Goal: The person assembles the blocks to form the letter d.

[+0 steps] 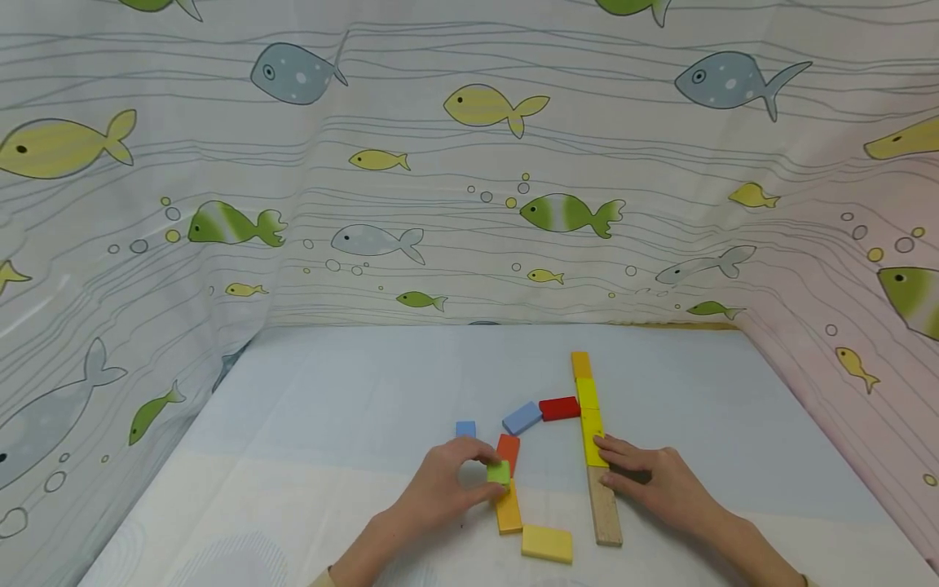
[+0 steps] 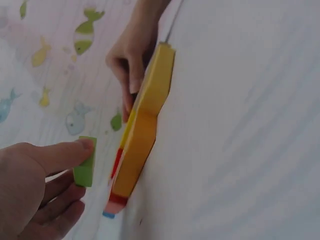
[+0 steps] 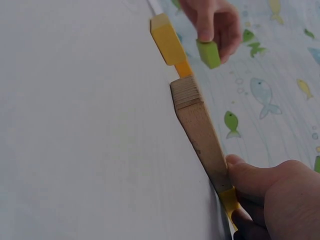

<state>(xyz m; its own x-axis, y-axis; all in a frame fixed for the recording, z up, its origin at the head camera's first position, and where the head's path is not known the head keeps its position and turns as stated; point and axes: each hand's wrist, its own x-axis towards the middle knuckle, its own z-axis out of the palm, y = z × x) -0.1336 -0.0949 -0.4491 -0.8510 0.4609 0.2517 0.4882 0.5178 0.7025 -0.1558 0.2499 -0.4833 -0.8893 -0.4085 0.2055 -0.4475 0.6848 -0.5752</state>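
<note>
A small green block (image 1: 498, 474) is pinched between thumb and fingers of my left hand (image 1: 447, 481), held above the orange block (image 1: 509, 512) and the orange-red block (image 1: 509, 452). In the left wrist view, the thumb lies on one face of the green block (image 2: 86, 167). My right hand (image 1: 663, 485) rests at the right side of a straight row, its fingertips on a yellow block (image 1: 595, 448) and its thumb at the plain wooden block (image 1: 606, 509). The thumb touches the wooden block (image 3: 202, 137) in the right wrist view, where the other fingers are partly hidden.
The row runs back through another yellow block (image 1: 588, 393) to an orange block (image 1: 580, 364). A red block (image 1: 559, 408), a blue block (image 1: 522, 418) and a pale yellow block (image 1: 546, 544) curve left of it. Another blue block (image 1: 465, 428) stands apart. A fish-print curtain (image 1: 440, 179) surrounds the table.
</note>
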